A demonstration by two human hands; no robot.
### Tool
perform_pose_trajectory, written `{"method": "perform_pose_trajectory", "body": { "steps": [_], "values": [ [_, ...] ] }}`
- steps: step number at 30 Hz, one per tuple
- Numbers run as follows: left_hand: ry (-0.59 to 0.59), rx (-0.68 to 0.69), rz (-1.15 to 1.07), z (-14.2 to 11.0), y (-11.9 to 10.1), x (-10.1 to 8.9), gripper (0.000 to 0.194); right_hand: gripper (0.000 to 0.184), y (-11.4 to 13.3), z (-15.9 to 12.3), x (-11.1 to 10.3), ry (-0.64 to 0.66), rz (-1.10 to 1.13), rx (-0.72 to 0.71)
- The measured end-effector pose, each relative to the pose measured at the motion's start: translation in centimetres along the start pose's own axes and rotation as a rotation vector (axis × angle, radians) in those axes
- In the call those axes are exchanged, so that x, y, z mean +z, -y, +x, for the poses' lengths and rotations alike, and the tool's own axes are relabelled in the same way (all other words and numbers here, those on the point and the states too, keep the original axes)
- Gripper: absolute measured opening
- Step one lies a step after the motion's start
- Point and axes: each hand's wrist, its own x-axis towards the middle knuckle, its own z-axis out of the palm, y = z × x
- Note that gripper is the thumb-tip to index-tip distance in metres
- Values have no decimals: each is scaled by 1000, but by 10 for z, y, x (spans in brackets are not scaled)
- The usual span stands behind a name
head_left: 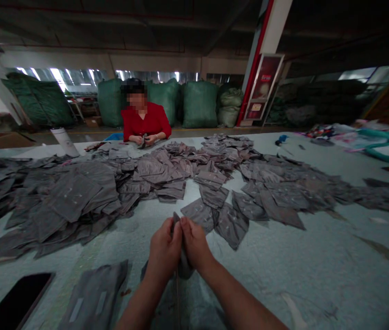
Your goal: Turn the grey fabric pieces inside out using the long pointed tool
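- gray fabric piece (183,262) held upright just above the table (349,247)
- left hand (164,248) closed narrow, pinching the fabric's top
- right hand (196,243) closed narrow, pinching it too, knuckles beside left hand
- loose gray fabric pieces (160,176) spread across the table beyond the hands

the long work table (321,243) is a pale grey-green, smudged with darker scuffs. across its middle spread charcoal-grey cloth pieces (77,197), flecked with small pale marks. a plain grey cloth piece (183,266) hangs just above the table's near edge, and a wider grey panel (93,295) there carries pale rectangular patches beside a black phone (17,300). at the table's far right lie teal-green strips (383,146) and pink-and-white printed cloth (332,130). beyond the table, a co-worker's blouse (142,121) is bright red, dark green woven sacks (199,104) stand in a row, and a white pillar (275,27) has a red stripe.
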Motion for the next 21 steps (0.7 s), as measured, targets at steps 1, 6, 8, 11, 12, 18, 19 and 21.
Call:
{"method": "perform_pose_trajectory", "body": {
  "steps": [1, 6, 8, 11, 12, 18, 19, 21],
  "values": [
    [-3, -6, 77, -3, 0, -2, 23, 42, -1, -5, 6, -33, 29, 18],
    [39, -54, 187, -4, -2, -12, 29, 42, -6, -16, 21, -55, 88, 24],
    [48, -26, 134, 6, -5, -14, 28, 42, -5, -13, 17, -32, 59, -7],
    [44, 32, 6, 21, -6, -11, 29, 42, 0, -2, 6, 28, 20, 25],
    [47, 41, -39, 24, -5, -10, 29, 41, 2, 2, 2, 44, 10, 40],
    [40, -72, -247, 18, 1, -5, 31, 35, 5, -3, 2, -12, -4, 25],
    [24, -82, -197, 17, 2, -5, 31, 36, 4, -7, 6, -55, 79, 31],
    [10, -89, -92, 17, 3, -6, 32, 37, 1, -16, 16, -109, 265, 27]
  ]
}}
